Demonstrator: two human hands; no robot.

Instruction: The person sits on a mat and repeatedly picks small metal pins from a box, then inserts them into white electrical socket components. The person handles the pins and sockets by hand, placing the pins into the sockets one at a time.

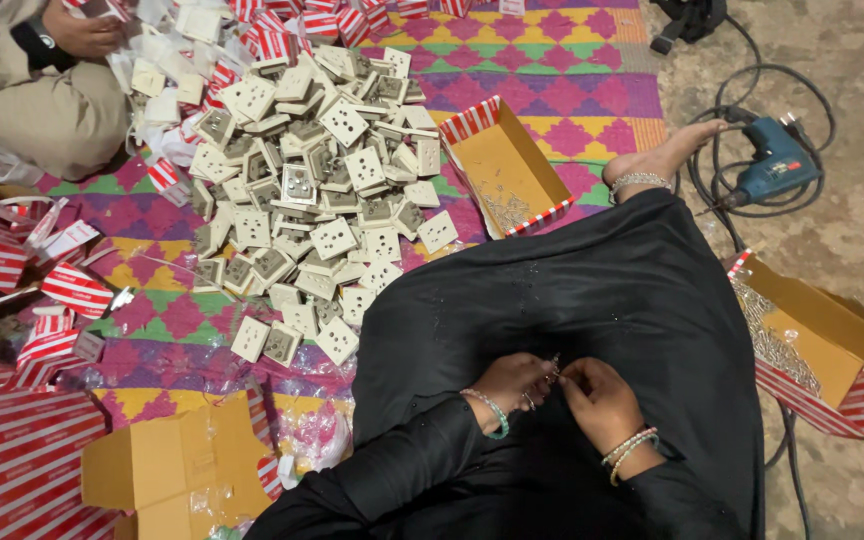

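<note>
— woven mat [592, 90] in pink, green and yellow bands covers the floor, with bare ground to its right. what are the hands doing?

— both rest in a lap draped in black cloth [572, 300]. left hand [508, 388] and right hand [600, 400] meet fingertip to fingertip, each pinched on a tiny metal piece [555, 368] too small to make out. bangles circle both wrists.

— which packages lie closest?

— just right of the lap, an open brown carton [832, 345] with red-and-white striped sides holds a heap of small shiny screws. ahead of the knee sits a similar open box [512, 170], tilted, with screws gathered in one corner.

— and further out?

— a big pile of cream square socket plates [322, 190] spreads across the mat's middle. flattened striped boxes [12, 460] stack at lower left beside a plain brown carton [167, 465]; more striped boxes and clear wrappers lie along the left edge.

— anything else?

— a blue power drill [777, 165] with a looped black cable lies past a bare foot [657, 158]. another person [42, 80] sits at top left, their hand over white pieces.
</note>
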